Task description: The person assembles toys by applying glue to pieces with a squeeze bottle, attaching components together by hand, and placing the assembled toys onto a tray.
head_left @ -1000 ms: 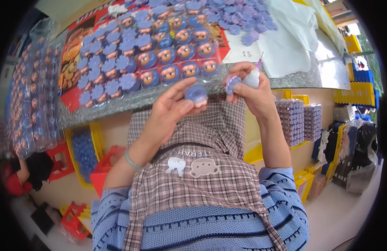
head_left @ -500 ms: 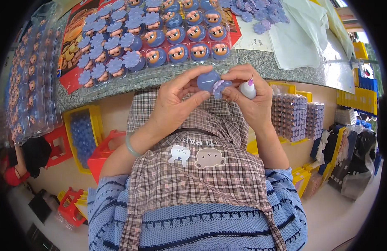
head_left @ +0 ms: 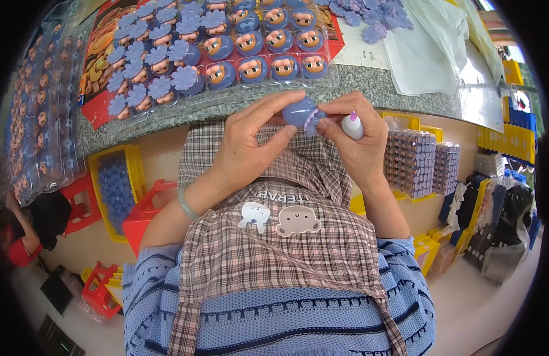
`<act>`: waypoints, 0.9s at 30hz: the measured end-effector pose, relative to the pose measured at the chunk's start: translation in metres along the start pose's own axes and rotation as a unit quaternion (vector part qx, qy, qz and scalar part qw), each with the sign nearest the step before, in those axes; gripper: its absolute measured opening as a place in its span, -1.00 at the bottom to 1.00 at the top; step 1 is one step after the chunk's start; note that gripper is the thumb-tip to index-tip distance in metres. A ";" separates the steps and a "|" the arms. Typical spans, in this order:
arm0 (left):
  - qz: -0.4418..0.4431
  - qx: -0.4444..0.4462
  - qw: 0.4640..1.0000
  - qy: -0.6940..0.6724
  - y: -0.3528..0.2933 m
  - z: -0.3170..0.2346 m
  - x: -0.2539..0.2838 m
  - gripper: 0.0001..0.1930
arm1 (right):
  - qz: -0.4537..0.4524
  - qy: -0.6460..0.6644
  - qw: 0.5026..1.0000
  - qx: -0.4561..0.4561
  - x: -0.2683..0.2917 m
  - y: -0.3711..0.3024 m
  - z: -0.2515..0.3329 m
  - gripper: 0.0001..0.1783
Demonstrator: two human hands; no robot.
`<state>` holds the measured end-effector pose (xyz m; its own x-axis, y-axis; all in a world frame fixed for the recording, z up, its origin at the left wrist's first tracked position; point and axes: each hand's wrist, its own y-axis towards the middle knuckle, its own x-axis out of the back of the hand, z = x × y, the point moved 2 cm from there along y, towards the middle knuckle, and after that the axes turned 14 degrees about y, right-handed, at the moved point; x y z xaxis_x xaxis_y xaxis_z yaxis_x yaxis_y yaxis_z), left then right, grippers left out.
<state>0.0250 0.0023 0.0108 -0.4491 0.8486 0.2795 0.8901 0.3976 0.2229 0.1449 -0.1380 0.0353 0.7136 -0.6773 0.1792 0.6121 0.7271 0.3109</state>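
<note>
In front of my apron, my left hand (head_left: 251, 136) is closed round a glossy blue ball-shaped doll head (head_left: 299, 111), fingers above and thumb below. A pale purple flower-shaped piece (head_left: 311, 123) lies against the ball's right side, pinched by the fingertips of my right hand (head_left: 362, 148). That same hand also keeps a small white squeeze bottle (head_left: 353, 127) with a pink tip between its fingers, tip upward. Just beyond my hands, a clear tray (head_left: 251, 86) holds rows of blue doll heads with faces; those on the left carry flower pieces.
More flower pieces (head_left: 378, 15) are heaped at the back of the speckled counter (head_left: 221, 107), beside a white plastic sheet (head_left: 426, 53). Filled trays (head_left: 43, 113) stand at the left. Below are a yellow crate (head_left: 138, 169) of blue balls, a red stool (head_left: 147, 216) and stacked trays (head_left: 410, 163).
The flower piece has come closer against the ball and now sits flush at its side. Both hands have shifted only slightly; the bottle stays in my right hand.
</note>
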 end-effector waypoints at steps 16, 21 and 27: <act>0.056 -0.039 0.984 0.166 0.008 -0.020 0.004 -0.41 | -0.039 -0.080 0.993 0.072 -0.006 -0.009 -0.002 -0.72; 0.050 0.026 0.995 0.085 0.001 -0.016 0.001 -0.52 | -0.070 -0.047 0.995 0.054 -0.023 -0.020 -0.005 -0.75; -0.002 0.082 0.993 -0.090 -0.007 -0.011 -0.004 -0.62 | -0.077 -0.010 0.996 0.041 -0.025 -0.021 0.004 -0.69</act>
<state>0.0200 -0.0074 0.0184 -0.4443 0.8897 0.1051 0.8958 0.4397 0.0651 0.1130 -0.1368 0.0286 0.6053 -0.7833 0.1417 0.6839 0.6029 0.4109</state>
